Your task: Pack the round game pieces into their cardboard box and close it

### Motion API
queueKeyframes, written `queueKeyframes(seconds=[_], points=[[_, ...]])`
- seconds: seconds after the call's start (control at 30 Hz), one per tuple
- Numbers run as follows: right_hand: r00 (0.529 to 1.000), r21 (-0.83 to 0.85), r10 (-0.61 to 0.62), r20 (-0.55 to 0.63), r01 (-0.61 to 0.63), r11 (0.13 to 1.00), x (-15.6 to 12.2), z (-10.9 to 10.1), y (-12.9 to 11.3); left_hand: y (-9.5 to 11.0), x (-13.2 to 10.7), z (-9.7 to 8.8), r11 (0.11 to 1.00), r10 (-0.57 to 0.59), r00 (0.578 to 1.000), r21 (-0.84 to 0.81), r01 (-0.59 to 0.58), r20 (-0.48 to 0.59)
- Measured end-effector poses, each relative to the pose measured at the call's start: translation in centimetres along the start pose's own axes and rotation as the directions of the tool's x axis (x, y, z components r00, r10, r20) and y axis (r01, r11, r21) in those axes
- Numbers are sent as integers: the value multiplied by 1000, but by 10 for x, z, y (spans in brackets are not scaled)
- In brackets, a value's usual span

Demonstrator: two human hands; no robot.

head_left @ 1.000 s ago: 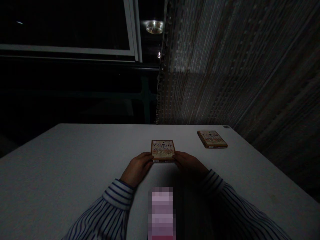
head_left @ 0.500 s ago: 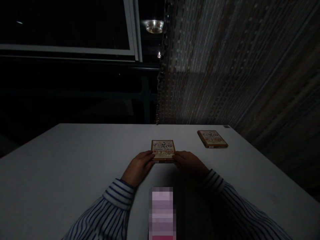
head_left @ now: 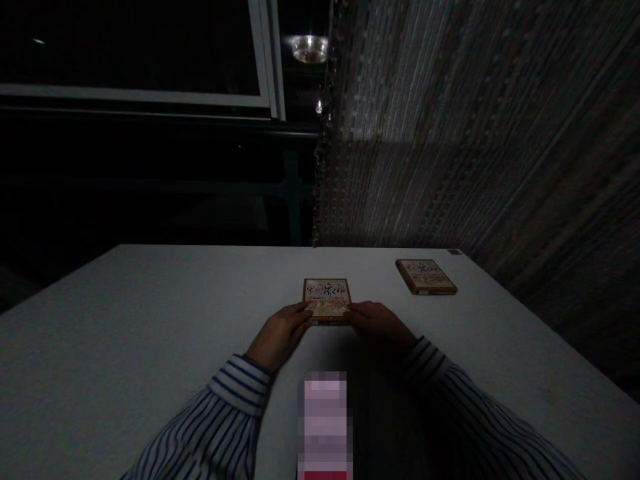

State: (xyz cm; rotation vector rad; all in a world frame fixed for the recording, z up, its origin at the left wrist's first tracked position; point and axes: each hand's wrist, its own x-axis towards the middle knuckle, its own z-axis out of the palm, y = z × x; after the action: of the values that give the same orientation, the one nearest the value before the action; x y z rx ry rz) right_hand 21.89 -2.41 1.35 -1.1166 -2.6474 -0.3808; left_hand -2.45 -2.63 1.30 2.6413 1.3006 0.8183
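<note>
A flat Chinese chess box (head_left: 327, 298), brown-edged with dark brushed characters on its lid, lies on the white table in front of me. My left hand (head_left: 281, 332) grips its left near corner, thumb along the edge and fingers closed on the side. On the opposite side my right hand (head_left: 381, 325) holds the right near corner in the same way; its lower fingers are lost in shadow. A second box (head_left: 427, 277) of matching look lies untouched further right, turned slightly.
The white table (head_left: 200, 280) stretches to a far edge, with a small dark label (head_left: 454, 252) at its back right corner. A bead-string curtain (head_left: 400, 133) hangs behind on the right. A pixelated patch (head_left: 325, 427) covers the bottom centre. The room is dim.
Both hands stay on the box, which has hardly moved. The whole view has shifted very slightly.
</note>
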Motion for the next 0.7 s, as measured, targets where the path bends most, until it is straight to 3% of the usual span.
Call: queueKeyframes(seconds=[0.43,0.7], points=[[1000,15,2,10,-2,1000,-3,7,3,-2,-1,4,1000,-11,1000,-4,11,11],[998,28,28,61,-30,999,2,-1,-1,2,0,0,1000,-24,999,-6,24,40]])
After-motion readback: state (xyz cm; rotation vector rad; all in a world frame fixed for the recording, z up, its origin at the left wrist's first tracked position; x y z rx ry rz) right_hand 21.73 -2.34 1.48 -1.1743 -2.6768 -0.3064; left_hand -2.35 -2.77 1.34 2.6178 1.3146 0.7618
